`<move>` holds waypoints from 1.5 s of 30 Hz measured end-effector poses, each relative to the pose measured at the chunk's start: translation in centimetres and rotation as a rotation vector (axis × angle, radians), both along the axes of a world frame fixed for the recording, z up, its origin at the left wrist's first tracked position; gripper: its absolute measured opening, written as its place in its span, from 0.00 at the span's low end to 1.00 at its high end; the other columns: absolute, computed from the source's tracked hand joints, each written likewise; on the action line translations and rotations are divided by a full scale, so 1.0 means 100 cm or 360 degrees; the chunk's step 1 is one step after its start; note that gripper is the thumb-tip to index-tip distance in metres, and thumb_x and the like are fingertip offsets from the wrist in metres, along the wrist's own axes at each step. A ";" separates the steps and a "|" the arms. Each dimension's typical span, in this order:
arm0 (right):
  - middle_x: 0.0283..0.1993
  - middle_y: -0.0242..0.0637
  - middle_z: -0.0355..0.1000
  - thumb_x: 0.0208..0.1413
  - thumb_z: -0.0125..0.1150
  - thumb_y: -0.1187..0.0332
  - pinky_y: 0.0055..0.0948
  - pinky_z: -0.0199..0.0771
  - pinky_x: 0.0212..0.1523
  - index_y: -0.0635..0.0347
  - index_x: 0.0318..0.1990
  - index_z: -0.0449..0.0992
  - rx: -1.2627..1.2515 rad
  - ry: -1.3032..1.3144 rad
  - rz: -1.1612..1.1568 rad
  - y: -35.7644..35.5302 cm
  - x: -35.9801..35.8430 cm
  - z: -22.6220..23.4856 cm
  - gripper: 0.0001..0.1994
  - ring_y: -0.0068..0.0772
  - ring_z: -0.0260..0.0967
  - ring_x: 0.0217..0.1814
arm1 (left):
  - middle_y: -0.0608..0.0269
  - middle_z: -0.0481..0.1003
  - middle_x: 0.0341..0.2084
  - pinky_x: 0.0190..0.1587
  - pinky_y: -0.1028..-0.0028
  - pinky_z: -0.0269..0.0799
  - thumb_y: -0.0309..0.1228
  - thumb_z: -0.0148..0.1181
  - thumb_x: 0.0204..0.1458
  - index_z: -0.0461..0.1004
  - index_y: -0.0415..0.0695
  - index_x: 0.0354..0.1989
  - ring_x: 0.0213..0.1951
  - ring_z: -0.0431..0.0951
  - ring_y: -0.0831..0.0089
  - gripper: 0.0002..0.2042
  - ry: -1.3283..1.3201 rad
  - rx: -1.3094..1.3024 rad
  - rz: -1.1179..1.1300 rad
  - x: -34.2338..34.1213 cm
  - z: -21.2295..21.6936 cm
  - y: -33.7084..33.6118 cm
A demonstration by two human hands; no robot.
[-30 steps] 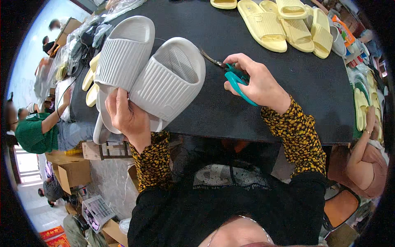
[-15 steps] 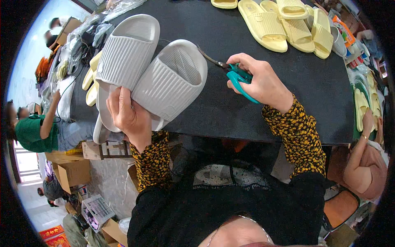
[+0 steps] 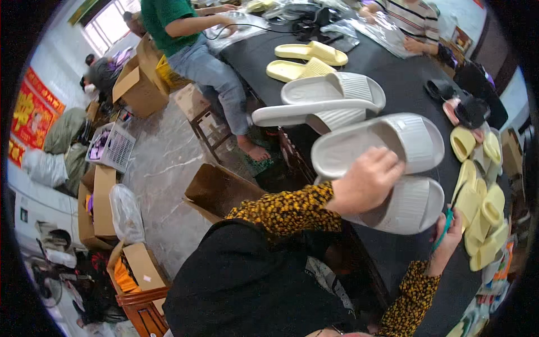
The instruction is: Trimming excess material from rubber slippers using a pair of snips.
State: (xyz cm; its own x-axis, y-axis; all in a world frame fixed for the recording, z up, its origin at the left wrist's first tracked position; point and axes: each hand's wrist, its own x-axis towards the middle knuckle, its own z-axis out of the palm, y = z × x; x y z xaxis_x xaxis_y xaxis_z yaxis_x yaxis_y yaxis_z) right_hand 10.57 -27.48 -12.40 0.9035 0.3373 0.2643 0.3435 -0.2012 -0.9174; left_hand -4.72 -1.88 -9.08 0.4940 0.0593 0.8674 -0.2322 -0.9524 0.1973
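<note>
A pair of pale grey slide sandals lies side by side at the table's near edge, one slide point(image 3: 351, 143) farther off and the other slide point(image 3: 412, 208) nearer. My left hand point(image 3: 368, 182) reaches across where they meet, its fingers curled together at the inner edge by the straps; the fingertips are partly hidden. In my right hand point(image 3: 447, 238) are scissors point(image 3: 442, 231) with teal handles, close to the toe of the nearer slide. Their blades are hard to make out. Beyond lies another grey pair, one slide point(image 3: 309, 90) flat and one slide point(image 3: 314, 108) on its side.
Yellow slides point(image 3: 306, 51) lie at the far side of the black table point(image 3: 410, 84); several more yellow slides point(image 3: 480, 208) are at the right. A person in green point(image 3: 168, 22) sits at the table edge. An open carton point(image 3: 222, 191) stands on the floor.
The head view has swung left, bringing floor and cartons into sight. My left hand has shifted onto the slides' inner edge, and the scissors have come nearer their toes.
</note>
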 end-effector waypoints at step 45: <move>0.26 0.23 0.63 0.56 0.59 0.71 0.14 0.51 0.17 0.65 0.54 0.65 0.0129 -0.0557 0.0057 -0.003 -0.138 -0.026 0.19 0.10 0.53 0.19 | 0.54 0.71 0.34 0.41 0.59 0.69 0.32 0.57 0.41 0.75 0.42 0.26 0.41 0.71 0.55 0.07 0.0717 -0.0399 -0.0294 0.013 -0.062 -0.031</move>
